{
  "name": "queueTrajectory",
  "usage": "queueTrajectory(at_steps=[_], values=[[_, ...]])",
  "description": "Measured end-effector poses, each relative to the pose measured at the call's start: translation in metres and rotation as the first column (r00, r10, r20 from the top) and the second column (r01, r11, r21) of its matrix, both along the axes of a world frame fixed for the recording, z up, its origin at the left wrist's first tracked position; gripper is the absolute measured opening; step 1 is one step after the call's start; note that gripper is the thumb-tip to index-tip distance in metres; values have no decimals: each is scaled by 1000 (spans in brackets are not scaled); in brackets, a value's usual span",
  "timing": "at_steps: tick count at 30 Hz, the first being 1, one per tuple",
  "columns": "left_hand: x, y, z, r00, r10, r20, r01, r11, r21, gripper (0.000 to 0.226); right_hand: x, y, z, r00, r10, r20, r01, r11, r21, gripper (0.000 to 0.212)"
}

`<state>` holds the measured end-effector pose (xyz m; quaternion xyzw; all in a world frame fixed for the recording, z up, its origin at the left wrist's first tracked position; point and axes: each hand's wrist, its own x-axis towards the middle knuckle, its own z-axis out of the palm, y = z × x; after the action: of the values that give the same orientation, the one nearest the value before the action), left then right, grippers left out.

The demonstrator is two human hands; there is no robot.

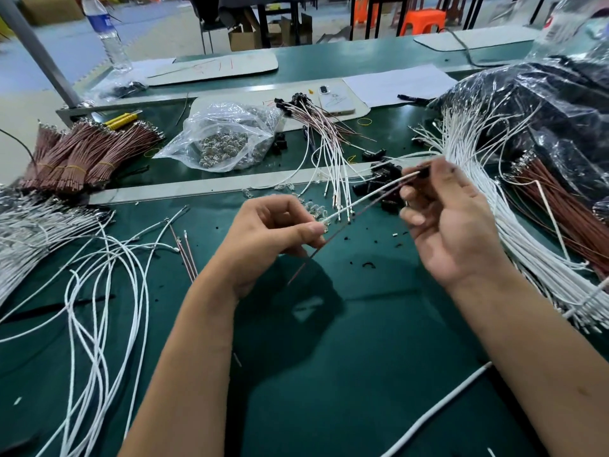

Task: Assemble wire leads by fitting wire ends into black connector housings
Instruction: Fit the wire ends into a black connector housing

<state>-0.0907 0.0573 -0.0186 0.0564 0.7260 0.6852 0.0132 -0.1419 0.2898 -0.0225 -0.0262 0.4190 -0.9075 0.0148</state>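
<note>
Nearest the person, the dark green bench mat (329, 374) lies bare between the forearms, the best room on the bench for moving. Above it the left hand (273, 239) pinches the near ends of a thin white wire (365, 199) and a thin brown wire (316, 252) between thumb and curled fingers. The right hand (451, 225) holds the far ends raised, fingertips closed on what looks like a small black connector housing (425, 173), though blur hides the seating. I judge the step to be seating the wire ends in the housing; next would be a straight push, then a tug to check. Loose black housings (379, 189) lie just beyond the hands. A fan of white wires (514, 225) crowds the right edge, loose white wires (99, 275) the left, so elbows have little sideways room. Farther off sit bundled brown wires (82, 153) and a clear plastic bag of small metal parts (224, 140).
</note>
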Motion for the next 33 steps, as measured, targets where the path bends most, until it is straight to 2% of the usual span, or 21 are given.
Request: queueTrajectory(at_steps=[4,6,8,10,13,17,19,23,26,27,29,31,33], values=[[6,-8,0,944,-312,103,318,947,-46,9,-6,7,2,999,-30,45,33,996,-78,18],[9,-7,3,917,-381,117,383,924,6,22,-3,5,2,999,-13,42,13,1000,15,21],[9,0,6,928,-349,128,341,936,83,32,3,-2,1,998,56,-5,-55,984,168,21],[6,13,4,959,-264,101,258,964,66,22,11,-15,-2,988,142,-57,-122,956,265,22],[5,32,-2,976,-212,45,213,977,-18,11,18,-30,-5,983,161,-87,-120,926,358,25],[6,27,1,962,-261,78,265,963,-44,11,15,-23,-1,993,95,-72,-70,953,294,24],[7,15,3,930,-349,115,359,929,-88,12,11,-17,1,998,50,-43,-40,977,208,22],[12,-9,4,748,-584,316,646,749,-144,11,-2,-1,1,977,-175,118,173,984,30,20],[13,-8,4,691,-649,318,695,718,-44,4,-6,6,-2,958,-246,150,234,968,94,22],[12,-2,4,702,-651,290,681,732,-6,4,-4,4,-4,969,-215,124,195,969,153,22],[8,14,0,811,-537,232,550,835,8,11,3,-9,-7,995,-90,40,76,960,270,24],[4,32,-4,940,-282,194,289,957,-10,20,13,-26,-10,998,42,-49,-20,926,377,28],[1,46,-7,982,-64,178,60,998,27,34,20,-38,-13,987,129,-92,-73,886,459,28]])
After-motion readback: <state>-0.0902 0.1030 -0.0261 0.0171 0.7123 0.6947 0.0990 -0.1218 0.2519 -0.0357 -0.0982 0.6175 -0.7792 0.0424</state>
